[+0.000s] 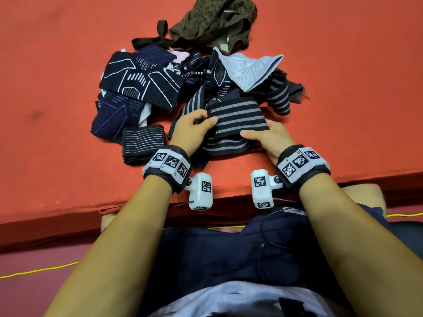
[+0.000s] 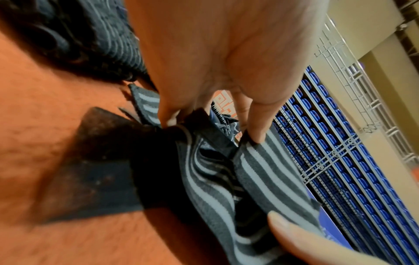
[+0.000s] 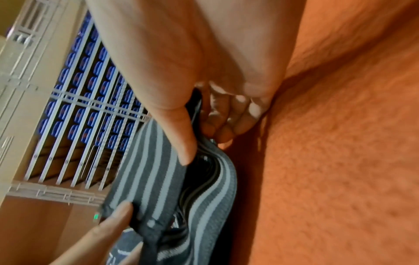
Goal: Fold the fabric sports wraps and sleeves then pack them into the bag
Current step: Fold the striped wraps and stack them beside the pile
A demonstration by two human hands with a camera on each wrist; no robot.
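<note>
Folding is under way on a striped wrap, held at the near edge of the red surface: its left end is pinched by the left hand, its right end gripped by the right hand. One folded wrap lies just left. A jumbled pile remains unfolded, judged most of the work. The camouflage bag lies beyond the pile, which stands in the way.

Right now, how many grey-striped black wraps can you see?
3: one held by both hands, one folded left of the left wrist, one rolled at the pile's right. More may be buried.
</note>
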